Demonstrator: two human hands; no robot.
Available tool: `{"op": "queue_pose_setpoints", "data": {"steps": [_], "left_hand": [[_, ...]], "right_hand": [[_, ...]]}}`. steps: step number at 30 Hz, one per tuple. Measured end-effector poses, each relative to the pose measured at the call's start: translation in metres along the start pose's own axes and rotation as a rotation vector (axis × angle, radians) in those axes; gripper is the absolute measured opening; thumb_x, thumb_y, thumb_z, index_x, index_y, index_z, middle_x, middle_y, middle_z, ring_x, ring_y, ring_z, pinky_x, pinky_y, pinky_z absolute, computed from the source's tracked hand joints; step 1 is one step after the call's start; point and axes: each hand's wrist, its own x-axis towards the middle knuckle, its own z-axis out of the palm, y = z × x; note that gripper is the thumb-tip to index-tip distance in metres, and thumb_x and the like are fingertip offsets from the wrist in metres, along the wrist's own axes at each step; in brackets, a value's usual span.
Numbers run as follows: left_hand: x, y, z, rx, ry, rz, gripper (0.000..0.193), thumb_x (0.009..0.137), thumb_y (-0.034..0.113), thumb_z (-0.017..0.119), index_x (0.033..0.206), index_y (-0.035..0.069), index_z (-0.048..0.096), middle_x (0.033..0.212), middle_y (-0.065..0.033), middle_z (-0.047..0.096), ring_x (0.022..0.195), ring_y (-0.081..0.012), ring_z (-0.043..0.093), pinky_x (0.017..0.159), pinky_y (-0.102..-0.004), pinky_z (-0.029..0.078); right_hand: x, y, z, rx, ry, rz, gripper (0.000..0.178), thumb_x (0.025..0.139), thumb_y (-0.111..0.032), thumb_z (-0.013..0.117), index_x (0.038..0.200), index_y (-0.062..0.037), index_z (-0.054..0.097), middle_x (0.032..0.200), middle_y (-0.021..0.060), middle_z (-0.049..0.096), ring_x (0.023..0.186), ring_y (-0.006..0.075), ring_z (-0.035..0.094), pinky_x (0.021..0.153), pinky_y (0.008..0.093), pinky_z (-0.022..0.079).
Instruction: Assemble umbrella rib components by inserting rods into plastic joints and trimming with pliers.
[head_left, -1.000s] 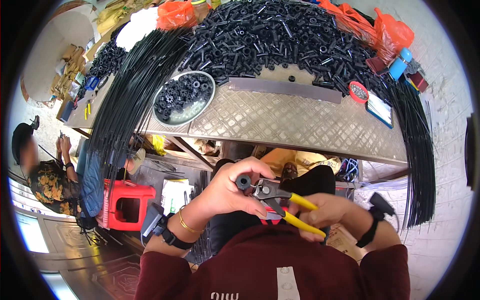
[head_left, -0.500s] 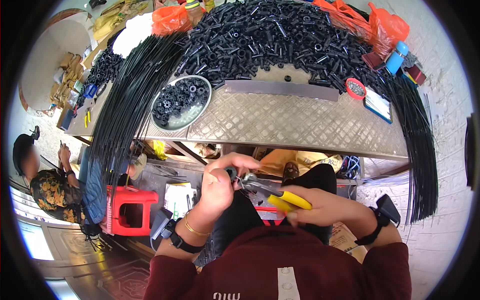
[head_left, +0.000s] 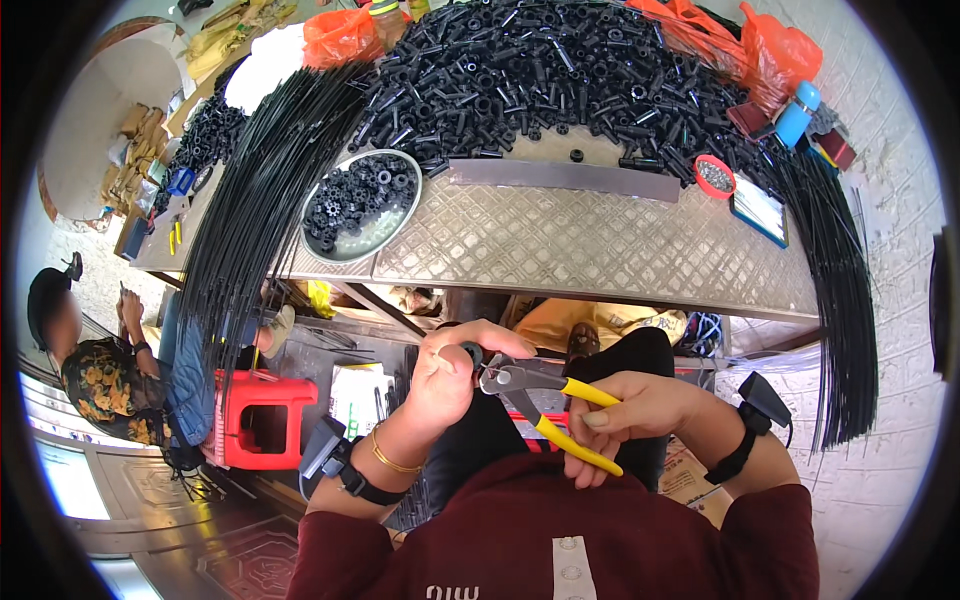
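My right hand (head_left: 625, 415) is wrapped round yellow-handled pliers (head_left: 520, 381), whose handles are spread apart. Their metal head reaches left to the fingertips of my left hand (head_left: 445, 370). That hand is closed round a small black ring-shaped part (head_left: 472, 352), with its index finger stretched out to the right. Whether the plier jaws touch the part, I cannot make out. Both hands are above my lap, short of the table's front edge.
The patterned table (head_left: 560, 235) bears a heap of black tubular parts (head_left: 520, 80), a bowl (head_left: 412, 205) of black gears, a red-rimmed dish (head_left: 714, 176) and bundles of black rods (head_left: 275, 160). A red stool (head_left: 307, 400) and another person (head_left: 115, 385) are at the left.
The plier handles have spread from nearly together to wide apart, and my right fingers have loosened along them. My left hand has shifted slightly right and down.
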Motion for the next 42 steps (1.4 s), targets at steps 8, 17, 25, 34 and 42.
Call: {"op": "queue_pose_setpoints", "data": {"steps": [8,17,25,34,42], "left_hand": [[-0.003,-0.008,0.002,0.046,-0.013,-0.038,0.093,0.081,0.075,0.020,0.085,-0.006,0.066,0.086,-0.0153,0.066,0.081,-0.0215,0.061,0.074,-0.0311,0.047],[0.004,-0.016,0.010,0.098,0.033,-0.032,0.095,0.080,0.076,0.015,0.079,-0.005,0.066,0.083,-0.0158,0.066,0.078,-0.0241,0.063,0.074,-0.0336,0.049],[0.015,-0.033,0.006,-0.262,0.181,-0.047,0.074,0.081,0.068,0.045,0.105,-0.002,0.051,0.064,-0.0038,0.044,0.052,-0.0126,0.041,0.050,-0.0271,0.035],[0.031,-0.049,0.002,-0.276,0.107,-0.003,0.047,0.087,0.047,0.056,0.097,0.002,0.049,0.071,-0.0083,0.050,0.063,-0.0185,0.049,0.061,-0.0321,0.042],[0.042,-0.047,0.002,-0.319,0.022,-0.042,0.044,0.088,0.046,0.055,0.099,0.003,0.049,0.064,-0.0060,0.047,0.055,-0.0183,0.048,0.056,-0.0332,0.042]], "right_hand": [[0.000,0.005,-0.009,-0.017,-0.007,0.013,0.027,0.095,-0.028,0.047,0.098,-0.0006,0.049,0.094,0.0205,0.062,0.082,0.0274,0.066,0.070,0.0371,0.056],[0.008,0.027,-0.007,-0.001,0.119,-0.038,0.024,0.096,-0.029,0.046,0.095,-0.0047,0.048,0.080,0.0111,0.060,0.060,0.0130,0.059,0.050,0.0256,0.048],[-0.034,-0.024,-0.056,-1.311,0.453,-0.748,0.028,0.084,-0.019,0.064,0.111,-0.0121,0.062,0.105,0.0085,0.056,0.097,0.0269,0.057,0.086,0.0345,0.045],[-0.135,-0.141,-0.190,-1.905,1.618,-0.195,0.023,0.079,-0.024,0.065,0.099,-0.0144,0.067,0.090,0.0135,0.057,0.086,0.0326,0.056,0.075,0.0414,0.046],[-0.126,-0.153,-0.231,-1.926,1.633,-0.050,0.022,0.079,-0.027,0.065,0.098,-0.0150,0.068,0.093,0.0074,0.057,0.093,0.0279,0.052,0.078,0.0396,0.042]]}}
